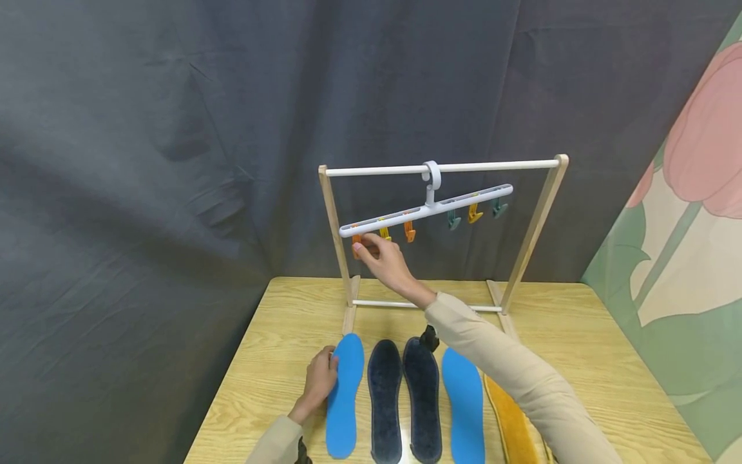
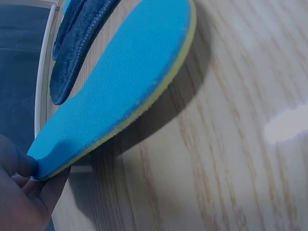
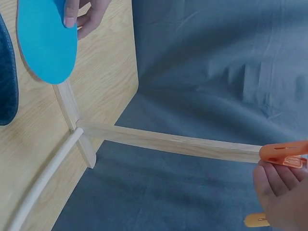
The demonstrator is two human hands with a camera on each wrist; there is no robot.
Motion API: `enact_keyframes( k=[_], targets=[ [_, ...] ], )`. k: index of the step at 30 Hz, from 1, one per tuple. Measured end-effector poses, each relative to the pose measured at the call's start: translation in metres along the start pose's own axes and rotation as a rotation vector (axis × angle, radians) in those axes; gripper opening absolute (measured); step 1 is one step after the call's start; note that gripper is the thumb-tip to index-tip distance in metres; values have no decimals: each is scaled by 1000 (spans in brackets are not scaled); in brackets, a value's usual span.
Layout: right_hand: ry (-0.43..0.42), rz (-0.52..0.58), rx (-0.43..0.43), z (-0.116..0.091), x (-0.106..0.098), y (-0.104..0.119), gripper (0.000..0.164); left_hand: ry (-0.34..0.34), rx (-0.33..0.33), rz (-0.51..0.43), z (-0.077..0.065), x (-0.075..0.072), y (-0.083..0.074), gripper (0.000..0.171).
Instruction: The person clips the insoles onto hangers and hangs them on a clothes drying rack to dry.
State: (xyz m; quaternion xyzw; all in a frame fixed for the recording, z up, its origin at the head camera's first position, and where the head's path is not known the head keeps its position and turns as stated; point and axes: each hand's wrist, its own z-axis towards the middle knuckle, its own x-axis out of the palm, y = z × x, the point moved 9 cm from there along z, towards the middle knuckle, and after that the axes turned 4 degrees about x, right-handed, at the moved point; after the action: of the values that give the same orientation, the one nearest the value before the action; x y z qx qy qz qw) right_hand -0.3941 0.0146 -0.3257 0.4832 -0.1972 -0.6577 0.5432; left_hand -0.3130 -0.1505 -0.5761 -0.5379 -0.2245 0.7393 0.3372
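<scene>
At the left of the row, my left hand pinches the edge of a blue insole between thumb and fingers. In the left wrist view the insole shows its yellow underside edge, and a shadow falls on the wood beside it. Higher up, my right hand holds the orange clip at the left end of a white clip hanger. The right wrist view shows this clip against the fingers, with nothing seen in its mouth. That end of the hanger tilts down.
The hanger hooks over the top rail of a wooden stand. Several more clips hang along it, including a yellow one. Two dark insoles, another blue insole and an orange-yellow one lie on the table.
</scene>
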Motion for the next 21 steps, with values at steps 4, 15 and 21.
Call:
enact_keyframes(
  k=[4, 15, 21],
  targets=[
    [7, 11, -17, -1, 1, 1, 31, -6, -8, -10, 2, -1, 0, 22],
    [63, 1, -46, -1, 2, 4, 33, -29, 17, -39, 9, -10, -7, 22],
    [77, 6, -29, -2, 2, 2, 34, -34, 43, -47, 13, -10, -8, 22]
  ],
)
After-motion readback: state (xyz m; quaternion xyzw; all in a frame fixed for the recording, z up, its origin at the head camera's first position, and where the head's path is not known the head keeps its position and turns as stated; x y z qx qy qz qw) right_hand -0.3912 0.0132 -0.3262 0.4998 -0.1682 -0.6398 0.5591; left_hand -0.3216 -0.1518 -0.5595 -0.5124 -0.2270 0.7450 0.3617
